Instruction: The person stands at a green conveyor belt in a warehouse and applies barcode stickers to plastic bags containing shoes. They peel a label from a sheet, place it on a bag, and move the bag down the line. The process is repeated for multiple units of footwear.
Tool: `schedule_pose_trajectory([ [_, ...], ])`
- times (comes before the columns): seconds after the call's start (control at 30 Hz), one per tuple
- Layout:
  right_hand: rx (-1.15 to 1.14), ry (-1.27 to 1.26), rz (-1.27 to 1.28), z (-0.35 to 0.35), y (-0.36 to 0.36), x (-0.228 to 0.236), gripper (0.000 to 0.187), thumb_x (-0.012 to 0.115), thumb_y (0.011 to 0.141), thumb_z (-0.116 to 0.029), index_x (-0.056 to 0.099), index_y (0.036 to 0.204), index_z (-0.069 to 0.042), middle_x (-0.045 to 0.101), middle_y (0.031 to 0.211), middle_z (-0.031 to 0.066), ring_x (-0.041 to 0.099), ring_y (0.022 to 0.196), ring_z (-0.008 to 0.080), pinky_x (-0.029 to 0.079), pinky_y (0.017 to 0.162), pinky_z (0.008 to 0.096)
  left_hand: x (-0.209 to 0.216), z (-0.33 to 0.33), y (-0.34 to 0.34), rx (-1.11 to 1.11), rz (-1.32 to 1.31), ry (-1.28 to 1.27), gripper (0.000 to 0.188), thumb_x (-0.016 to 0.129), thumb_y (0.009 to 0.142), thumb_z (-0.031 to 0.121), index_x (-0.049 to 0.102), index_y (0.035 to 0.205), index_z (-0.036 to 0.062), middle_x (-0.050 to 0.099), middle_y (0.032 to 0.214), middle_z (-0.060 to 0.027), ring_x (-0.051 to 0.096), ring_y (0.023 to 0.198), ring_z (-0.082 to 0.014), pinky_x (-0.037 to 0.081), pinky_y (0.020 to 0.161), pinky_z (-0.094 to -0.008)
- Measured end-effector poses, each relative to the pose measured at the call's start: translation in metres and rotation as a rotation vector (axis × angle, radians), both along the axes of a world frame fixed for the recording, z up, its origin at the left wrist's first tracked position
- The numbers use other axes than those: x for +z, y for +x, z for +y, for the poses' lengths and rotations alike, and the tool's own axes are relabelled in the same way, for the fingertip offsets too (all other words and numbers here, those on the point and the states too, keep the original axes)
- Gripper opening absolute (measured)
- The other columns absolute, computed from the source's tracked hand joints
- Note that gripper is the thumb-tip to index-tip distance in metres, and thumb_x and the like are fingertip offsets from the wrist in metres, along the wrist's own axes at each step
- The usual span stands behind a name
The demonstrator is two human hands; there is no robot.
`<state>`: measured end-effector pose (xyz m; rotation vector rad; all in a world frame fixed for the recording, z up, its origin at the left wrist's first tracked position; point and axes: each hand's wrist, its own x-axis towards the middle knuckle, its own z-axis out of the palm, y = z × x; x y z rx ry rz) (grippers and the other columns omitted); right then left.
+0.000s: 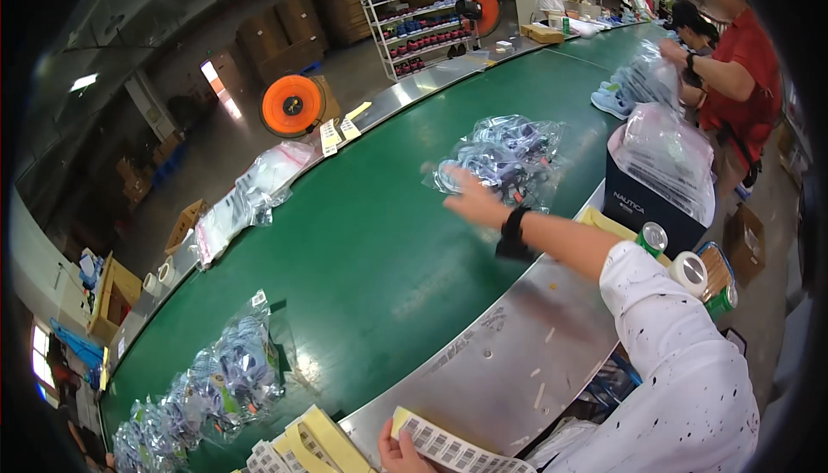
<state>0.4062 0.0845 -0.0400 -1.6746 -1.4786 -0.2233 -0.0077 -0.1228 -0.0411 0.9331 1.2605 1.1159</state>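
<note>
My left hand (402, 454) is at the lower edge, its fingers closed on a sheet of printed labels (453, 449) with yellow backing. My right arm, in a white speckled sleeve with a black wristband, stretches over the green conveyor belt (379, 240). At its end my right hand (474, 200) has its fingers extended, fingertips smeared by motion. It is at the near-left side of a pile of light-blue shoes in clear plastic bags (509, 152); whether it touches the plastic I cannot tell. More bagged light-blue shoes (216, 378) lie in a row at the belt's lower left.
Label stacks (319, 443) lie beside my left hand. A dark shoebox of plastic bags (647, 206), green cans (653, 238) and a white roll (688, 273) stand at right. A co-worker in red (733, 76) handles bagged shoes. Plastic bags (250, 201) lie along the far ledge.
</note>
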Motion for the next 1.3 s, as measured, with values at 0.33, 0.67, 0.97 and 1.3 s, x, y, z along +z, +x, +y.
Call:
schedule_pose_trajectory([
  [0.33, -0.279, -0.165, 0.348, 0.007, 0.115, -0.054, 0.081, 0.074, 0.069, -0.022, 0.035, 0.138, -0.005, 0.054, 0.124, 0.0239, 0.053, 0.114, 0.039, 0.042, 0.096, 0.0397, -0.02, 0.003, -0.007, 0.093, -0.046, 0.004, 0.032, 0.051, 0.092, 0.006, 0.05, 0.123, -0.0005, 0.061, 0.105, -0.0112, 0.06, 0.091, -0.0171, 0.049, 0.078, -0.0275],
  [0.67, -0.025, -0.034, 0.271, 0.004, -0.06, -0.053, 0.084, 0.068, 0.07, -0.019, 0.026, 0.142, -0.009, 0.058, 0.105, 0.0279, 0.055, 0.094, 0.0453, 0.044, 0.087, 0.0484, -0.026, 0.009, 0.003, 0.044, -0.135, 0.143, 0.031, 0.047, 0.09, -0.001, 0.047, 0.121, -0.0033, 0.06, 0.099, -0.0118, 0.061, 0.086, -0.0151, 0.05, 0.076, -0.0257],
  [0.97, 0.305, -0.288, 0.936, 0.055, -0.116, -0.032, 0.079, 0.068, 0.08, -0.019, 0.023, 0.144, -0.008, 0.061, 0.103, 0.0171, 0.06, 0.087, 0.0238, 0.048, 0.077, 0.0333, -0.027, 0.009, -0.008, 0.056, -0.204, 0.09, 0.03, 0.048, 0.091, 0.001, 0.049, 0.121, -0.0021, 0.059, 0.095, -0.0085, 0.061, 0.083, -0.0143, 0.051, 0.075, -0.0258],
  [1.3, 0.118, -0.355, 1.146, 0.133, -0.125, -0.053, 0.074, 0.067, 0.074, 0.0, 0.032, 0.139, -0.009, 0.058, 0.1, 0.0131, 0.061, 0.069, 0.0199, 0.05, 0.055, 0.032, -0.012, 0.006, 0.001, 0.035, 0.055, -0.035, 0.033, 0.052, 0.091, 0.005, 0.05, 0.123, -0.0011, 0.059, 0.108, -0.0122, 0.058, 0.092, -0.0166, 0.048, 0.08, -0.0273],
])
